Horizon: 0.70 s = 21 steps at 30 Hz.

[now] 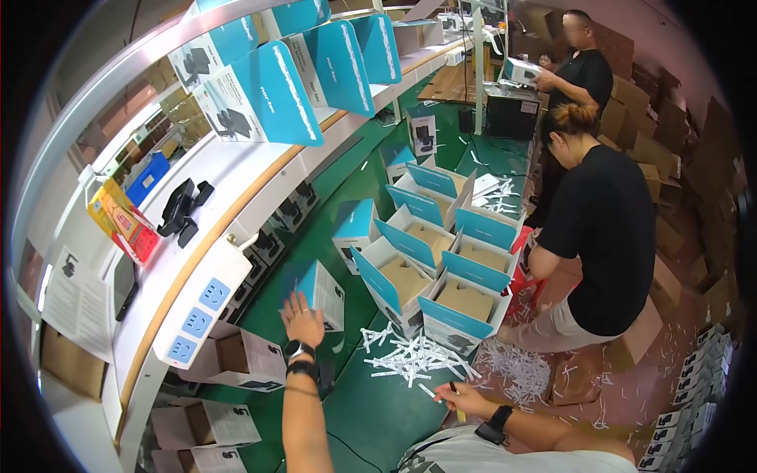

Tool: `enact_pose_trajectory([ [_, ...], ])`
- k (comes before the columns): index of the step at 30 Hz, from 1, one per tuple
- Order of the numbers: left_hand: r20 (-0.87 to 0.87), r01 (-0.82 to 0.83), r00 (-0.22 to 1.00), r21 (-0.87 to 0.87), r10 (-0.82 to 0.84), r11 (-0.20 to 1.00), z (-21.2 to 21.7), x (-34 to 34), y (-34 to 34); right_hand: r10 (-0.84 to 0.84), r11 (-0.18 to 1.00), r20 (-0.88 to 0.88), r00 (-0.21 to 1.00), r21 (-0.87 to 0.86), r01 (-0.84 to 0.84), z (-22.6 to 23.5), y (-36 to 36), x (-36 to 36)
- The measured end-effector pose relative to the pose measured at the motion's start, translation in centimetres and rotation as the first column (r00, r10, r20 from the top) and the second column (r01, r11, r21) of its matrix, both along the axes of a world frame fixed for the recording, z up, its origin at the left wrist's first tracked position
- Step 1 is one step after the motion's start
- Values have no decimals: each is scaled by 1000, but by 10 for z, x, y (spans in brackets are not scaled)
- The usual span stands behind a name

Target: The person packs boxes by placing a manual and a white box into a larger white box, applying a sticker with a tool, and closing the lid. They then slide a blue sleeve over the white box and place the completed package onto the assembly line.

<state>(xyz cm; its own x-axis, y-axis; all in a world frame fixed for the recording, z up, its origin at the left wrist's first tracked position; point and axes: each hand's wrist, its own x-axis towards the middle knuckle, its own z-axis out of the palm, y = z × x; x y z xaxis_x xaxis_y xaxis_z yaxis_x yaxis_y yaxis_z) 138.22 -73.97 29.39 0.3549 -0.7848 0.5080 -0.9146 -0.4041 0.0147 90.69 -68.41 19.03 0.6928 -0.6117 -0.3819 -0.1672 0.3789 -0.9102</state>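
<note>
My left hand (303, 322) reaches forward with its fingers stretched out, resting against a closed blue and white carton (327, 296) on the green table. My right hand (471, 400) is closed around a slim black and yellow tool (460, 413); its exact kind is hard to make out. Just beyond that hand lies a pile of white paper strips (414, 359). Several open cartons (465, 303) with blue flaps stand behind the pile, brown cardboard inserts inside them. Another closed blue carton (356, 229) is to their left.
A curved white shelf (236, 169) runs along the left, bearing blue cartons (272, 91), a black device (180, 206) and a power strip (201, 307). Open white boxes (236, 359) sit under it. A person in black (603, 229) bends at the right; another (587, 71) stands farther back holding a box.
</note>
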Motion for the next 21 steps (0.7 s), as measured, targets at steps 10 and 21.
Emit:
enact_pose_trajectory([
  [10,-21,-380,919,210,393,901,95,81,94,-129,937,33,991,332,111,-18,-1,-33],
  [21,-160,10,987,246,31,969,67,-7,244,416,882,62,907,-269,-386,62,1,155],
])
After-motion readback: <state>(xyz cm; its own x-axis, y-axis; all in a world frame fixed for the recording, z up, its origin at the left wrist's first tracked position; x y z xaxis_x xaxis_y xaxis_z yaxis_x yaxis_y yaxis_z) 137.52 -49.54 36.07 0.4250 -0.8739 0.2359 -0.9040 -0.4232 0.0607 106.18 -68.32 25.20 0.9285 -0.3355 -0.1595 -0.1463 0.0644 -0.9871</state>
